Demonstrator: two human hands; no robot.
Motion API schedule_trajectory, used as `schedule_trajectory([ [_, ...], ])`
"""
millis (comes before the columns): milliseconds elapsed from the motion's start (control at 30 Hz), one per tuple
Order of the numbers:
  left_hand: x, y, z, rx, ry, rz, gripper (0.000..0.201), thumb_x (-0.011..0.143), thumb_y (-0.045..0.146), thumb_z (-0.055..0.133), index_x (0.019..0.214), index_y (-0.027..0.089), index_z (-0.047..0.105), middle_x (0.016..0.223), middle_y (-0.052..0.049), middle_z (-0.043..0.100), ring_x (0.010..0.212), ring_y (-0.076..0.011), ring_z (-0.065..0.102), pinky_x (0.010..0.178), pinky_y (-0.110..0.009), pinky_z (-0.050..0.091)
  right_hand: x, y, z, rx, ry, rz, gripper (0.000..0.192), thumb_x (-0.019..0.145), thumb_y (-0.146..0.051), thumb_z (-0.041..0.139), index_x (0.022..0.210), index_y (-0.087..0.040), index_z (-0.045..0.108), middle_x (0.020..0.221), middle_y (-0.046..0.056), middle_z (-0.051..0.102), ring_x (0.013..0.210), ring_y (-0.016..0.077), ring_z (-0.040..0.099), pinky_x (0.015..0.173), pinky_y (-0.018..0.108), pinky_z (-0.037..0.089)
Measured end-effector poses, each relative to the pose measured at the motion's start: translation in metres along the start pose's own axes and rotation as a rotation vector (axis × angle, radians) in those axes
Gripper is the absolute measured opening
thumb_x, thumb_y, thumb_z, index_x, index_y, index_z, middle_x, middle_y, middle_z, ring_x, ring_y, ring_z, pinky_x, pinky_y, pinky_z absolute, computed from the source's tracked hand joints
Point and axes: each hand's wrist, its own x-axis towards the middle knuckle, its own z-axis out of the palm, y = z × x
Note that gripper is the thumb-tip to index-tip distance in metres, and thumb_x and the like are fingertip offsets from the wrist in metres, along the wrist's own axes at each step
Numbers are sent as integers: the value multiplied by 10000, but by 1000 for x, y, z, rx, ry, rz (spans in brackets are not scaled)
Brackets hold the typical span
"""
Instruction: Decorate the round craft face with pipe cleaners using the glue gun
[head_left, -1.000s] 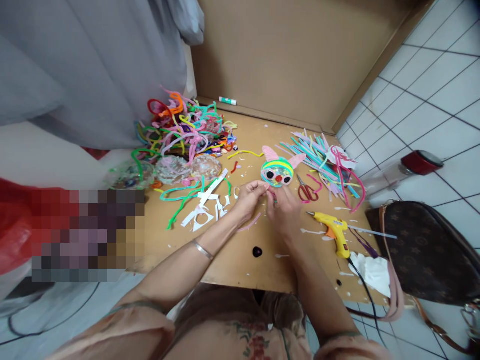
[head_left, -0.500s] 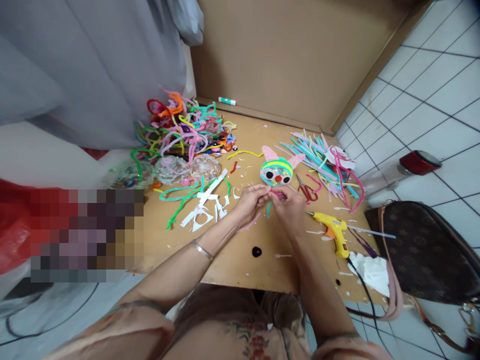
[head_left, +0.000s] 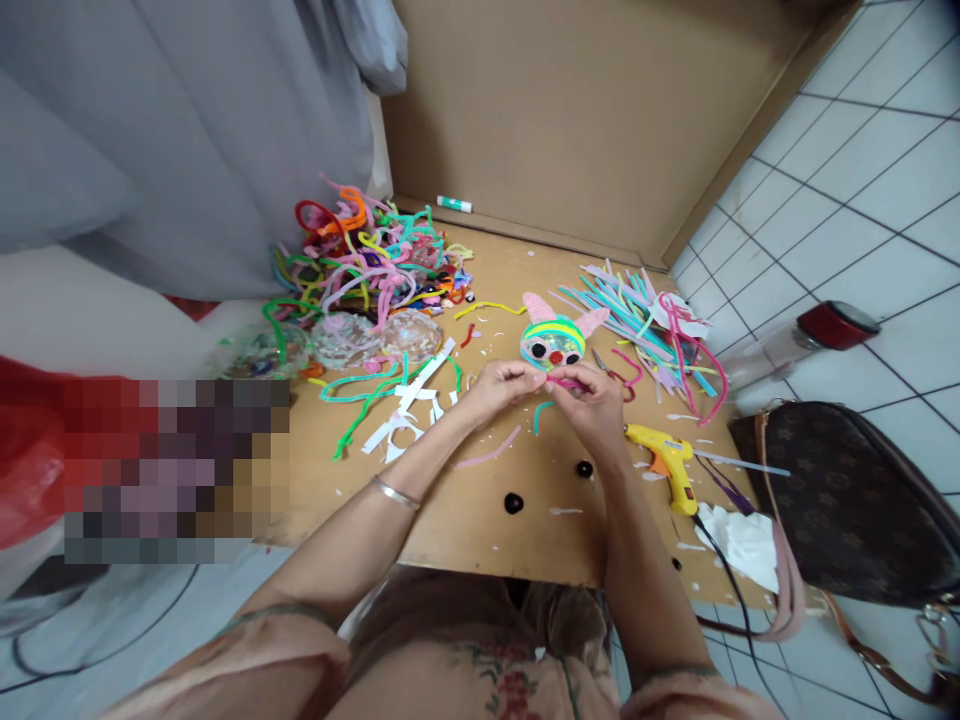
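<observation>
My left hand (head_left: 504, 388) and my right hand (head_left: 594, 402) meet just in front of an animal-face craft (head_left: 555, 343) with pink ears, black eyes and a red nose. Both are closed in a pinch on a short pink pipe cleaner (head_left: 564, 382), mostly covered by the fingers. Scissors (head_left: 624, 385) lie beside my right hand, partly hidden by it. Under my wrists are a short teal pipe cleaner piece (head_left: 538, 416) and a pale pink strip (head_left: 491, 455). Nearer me lie two small black discs, one (head_left: 513, 503) left of the other (head_left: 584, 468).
A yellow glue gun (head_left: 671, 462) rests at the right with its cord trailing off the table. Beyond it are a brown bag (head_left: 855, 500) and a clear bottle with a red lid (head_left: 836, 330). Pipe cleaners (head_left: 360, 255) heap at the back left; white paper scraps (head_left: 409, 410) lie nearer.
My right hand has shifted slightly right and my left hand slightly up, both still pinching the pink pipe cleaner. The second black disc and more of the pale pink strip have come into view.
</observation>
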Motion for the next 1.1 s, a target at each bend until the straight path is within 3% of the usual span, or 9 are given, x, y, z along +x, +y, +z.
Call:
schedule_trajectory([
  [167, 1, 2, -6, 39, -64, 35, 391, 630, 533, 850, 707, 157, 773, 649, -31, 673, 632, -127, 524, 633, -268, 377, 3, 3, -7, 6, -110, -43, 81, 800, -278, 718, 772, -213, 757, 748, 18, 681, 681, 150, 597, 617, 280, 494],
  [267, 2, -1, -8, 76, -63, 45, 331, 653, 478, 837, 715, 157, 787, 724, -52, 727, 676, -138, 574, 687, -275, 416, 3, 6, -9, 16, -141, -39, 91, 803, -296, 722, 781, -218, 765, 753, 18, 686, 691, 157, 608, 648, 296, 509],
  [400, 1, -4, -4, 69, 45, 58, 252, 681, 407, 790, 709, 157, 778, 710, -36, 716, 673, -132, 567, 696, -275, 421, 3, 6, -11, -33, -136, -42, 133, 855, -298, 670, 825, -212, 768, 787, 34, 717, 741, 178, 648, 686, 310, 516],
  [533, -2, -4, 5, -9, 148, 61, 158, 674, 318, 743, 653, 161, 736, 663, -12, 676, 646, -115, 538, 675, -264, 414, 0, 4, -7, -209, -91, -141, 167, 904, -259, 604, 821, -213, 742, 796, 46, 734, 729, 186, 649, 693, 316, 495],
  [700, -7, -2, 20, -91, 260, 53, 92, 668, 253, 703, 622, 173, 699, 656, -12, 664, 667, -125, 555, 661, -258, 429, -13, 4, 10, -497, 46, -249, 246, 967, -215, 483, 873, -199, 711, 825, 88, 732, 772, 218, 672, 726, 335, 481],
  [867, -7, -9, 30, -247, 411, 3, 173, 666, 274, 706, 572, 177, 599, 550, 34, 553, 538, -83, 481, 591, -236, 403, -23, 4, 30, -540, 67, -261, 274, 1001, -224, 440, 972, -206, 712, 852, 91, 755, 793, 213, 695, 730, 317, 494],
  [967, -6, -15, 32, -321, 420, -13, 192, 680, 273, 693, 567, 184, 566, 509, 42, 511, 492, -80, 443, 557, -237, 381, -26, 1, 36, -524, 88, -228, 261, 1002, -241, 455, 1021, -216, 715, 881, 86, 769, 820, 212, 705, 735, 313, 504],
  [1100, -4, -20, 29, -299, 390, -18, 195, 683, 278, 684, 554, 175, 580, 490, 38, 474, 488, -74, 349, 511, -244, 286, -25, 1, 31, -477, 83, -182, 234, 986, -279, 515, 937, -227, 738, 865, 84, 776, 794, 219, 707, 738, 328, 512],
])
